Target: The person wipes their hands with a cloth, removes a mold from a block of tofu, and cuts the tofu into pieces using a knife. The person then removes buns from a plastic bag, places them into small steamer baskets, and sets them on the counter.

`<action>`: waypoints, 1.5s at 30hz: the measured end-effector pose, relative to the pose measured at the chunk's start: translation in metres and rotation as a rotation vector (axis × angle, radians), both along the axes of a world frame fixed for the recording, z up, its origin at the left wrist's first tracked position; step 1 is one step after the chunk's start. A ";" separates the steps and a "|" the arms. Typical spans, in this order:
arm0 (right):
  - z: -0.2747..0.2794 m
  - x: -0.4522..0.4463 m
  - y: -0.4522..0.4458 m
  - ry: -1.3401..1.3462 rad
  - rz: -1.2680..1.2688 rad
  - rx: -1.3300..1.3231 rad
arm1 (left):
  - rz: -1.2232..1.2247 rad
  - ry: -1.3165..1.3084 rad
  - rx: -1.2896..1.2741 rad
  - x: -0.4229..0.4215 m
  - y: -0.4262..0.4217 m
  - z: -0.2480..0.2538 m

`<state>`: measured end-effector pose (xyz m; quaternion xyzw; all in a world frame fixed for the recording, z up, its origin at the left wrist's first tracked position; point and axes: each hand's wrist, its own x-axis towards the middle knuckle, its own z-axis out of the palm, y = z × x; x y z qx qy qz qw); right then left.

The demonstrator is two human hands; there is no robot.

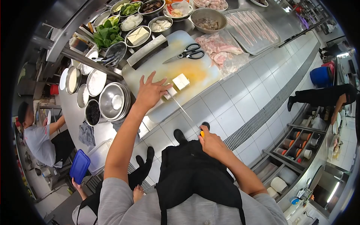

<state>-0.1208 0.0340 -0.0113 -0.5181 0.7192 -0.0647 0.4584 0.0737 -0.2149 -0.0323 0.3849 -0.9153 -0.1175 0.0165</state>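
Note:
On the cutting board [204, 75], a white tofu block [181, 81] sits beside another, partly covered tofu piece [170, 92]. My left hand [152, 93] steadies this second piece between thumb and index finger, the other fingers spread and raised. In my right hand [213, 142] is the yellow handle of a long thin knife [183, 110]. Its blade points away from me and its tip end is at the tofu under my left fingers. Whether the blade has cut into the tofu cannot be made out. Black-handled scissors [185, 53] lie farther back on the board.
A broad metal bar-like piece [147, 52] lies along the board's left edge. Nested steel bowls [112, 100] and bowls of ingredients crowd the left and back. Bacon slices [218, 50] and a tray [258, 47] are at right. Co-workers stand left, one holding a blue lid [80, 165].

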 end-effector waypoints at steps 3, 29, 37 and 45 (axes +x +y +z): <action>-0.003 0.002 -0.005 0.022 -0.005 0.063 | -0.005 -0.017 0.013 -0.001 -0.001 0.001; 0.023 -0.096 0.076 -0.096 -0.210 -0.159 | 0.177 0.339 0.103 -0.050 0.033 -0.001; 0.000 -0.134 0.092 -0.119 -0.402 -0.217 | 0.136 -0.153 0.214 -0.080 0.012 -0.034; -0.051 -0.156 0.099 -0.383 -0.425 -0.125 | 0.234 -0.102 0.252 -0.094 0.012 -0.032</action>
